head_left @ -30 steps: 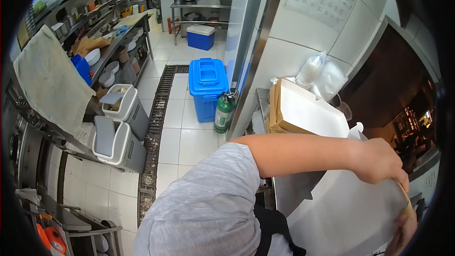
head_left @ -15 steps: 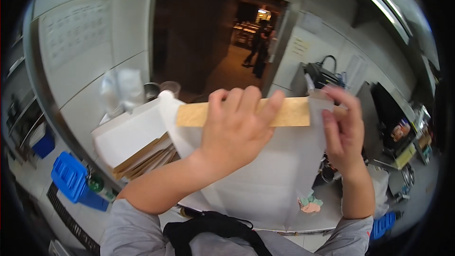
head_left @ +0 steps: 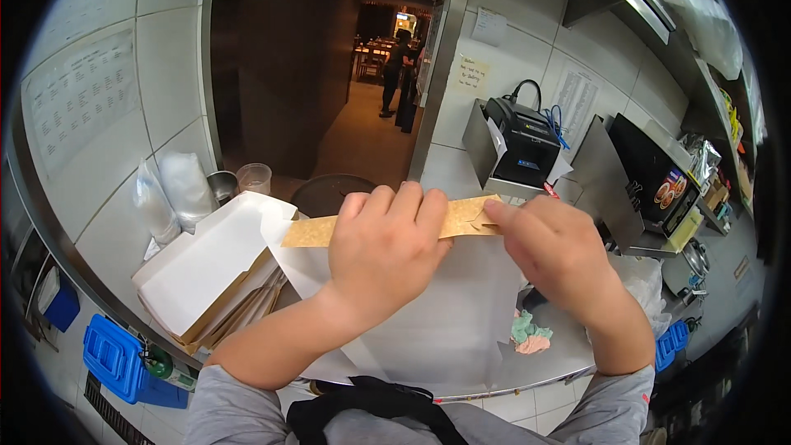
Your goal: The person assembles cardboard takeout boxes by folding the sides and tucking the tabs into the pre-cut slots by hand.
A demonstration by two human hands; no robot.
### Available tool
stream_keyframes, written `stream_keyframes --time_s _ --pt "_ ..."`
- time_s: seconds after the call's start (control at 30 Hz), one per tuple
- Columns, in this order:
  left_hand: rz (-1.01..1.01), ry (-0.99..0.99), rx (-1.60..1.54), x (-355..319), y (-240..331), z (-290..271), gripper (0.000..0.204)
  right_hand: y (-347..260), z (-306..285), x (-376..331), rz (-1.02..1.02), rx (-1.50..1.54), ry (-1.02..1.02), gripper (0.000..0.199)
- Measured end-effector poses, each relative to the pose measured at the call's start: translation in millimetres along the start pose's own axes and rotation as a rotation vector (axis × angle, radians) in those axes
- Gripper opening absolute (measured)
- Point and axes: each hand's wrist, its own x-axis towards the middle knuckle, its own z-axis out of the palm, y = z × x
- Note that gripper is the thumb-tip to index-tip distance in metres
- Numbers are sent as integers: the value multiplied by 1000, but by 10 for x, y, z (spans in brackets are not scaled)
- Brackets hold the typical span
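My left hand (head_left: 383, 239) is closed over the middle of a brown cardboard strip (head_left: 309, 232), its fingers curled over the top edge. A large white sheet of paper (head_left: 449, 313) hangs below the strip, over the counter. At the strip's right end, my right hand (head_left: 556, 243) pinches the brown material, which looks creased and bent there. Most of that hand's fingertips are hidden. Left of my hands, an open white carton (head_left: 198, 264) holds several brown folded pieces (head_left: 239, 305).
Plastic-wrapped cups (head_left: 185, 185) and a clear cup (head_left: 254, 177) stand behind the carton. Back right are a black printer (head_left: 523, 136) and a dark screen (head_left: 651, 169). Crumpled green and pink paper (head_left: 530, 334) lies on the counter. A doorway opens ahead, with people beyond.
My right hand has come inward and down onto the strip's right end, which is now creased. The white paper that covered that end no longer does. My view has shifted to the right.
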Motion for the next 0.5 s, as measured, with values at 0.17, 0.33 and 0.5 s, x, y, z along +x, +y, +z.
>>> stream_keyframes --time_s 0.17,0.33,0.5 --pt "12 -2 -14 -26 -15 21 37 -213 -69 171 -62 -294 -169 36" --pt "18 17 14 -54 -34 75 37 -292 -54 216 -30 -405 -307 28" --pt "36 0 41 -28 -135 48 33 10 -288 143 -23 0 -143 39"
